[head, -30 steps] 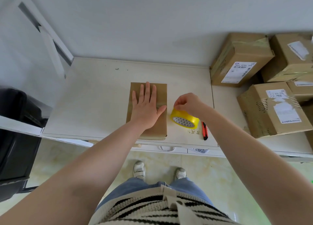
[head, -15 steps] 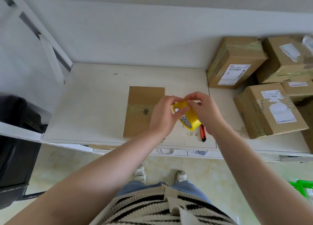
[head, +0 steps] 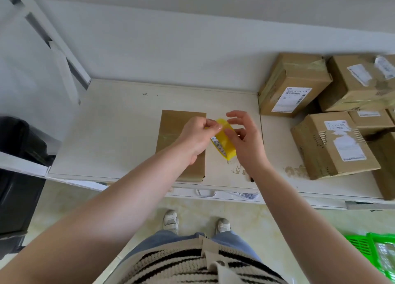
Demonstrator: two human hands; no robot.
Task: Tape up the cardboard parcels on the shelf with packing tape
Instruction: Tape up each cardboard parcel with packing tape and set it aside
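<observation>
I am holding the yellow roll of packing tape (head: 224, 141) in the air above the white shelf board (head: 119, 134), between my two hands; my left hand (head: 197, 135) is pinching the upper edge of the roll with curled thumb and fingers, where the tape end seems to be, though I cannot tell this surely; my right hand (head: 245, 138) is supporting the roll from the right side with the thumb, while its other fingers are spreading loosely and half open; the flat brown cardboard parcel (head: 174, 134) is lying on the shelf just under my left hand, with a strip of tape across it; several bigger brown cardboard boxes with white labels (head: 333, 147) are standing at the right end of the shelf, well apart from the parcel.
</observation>
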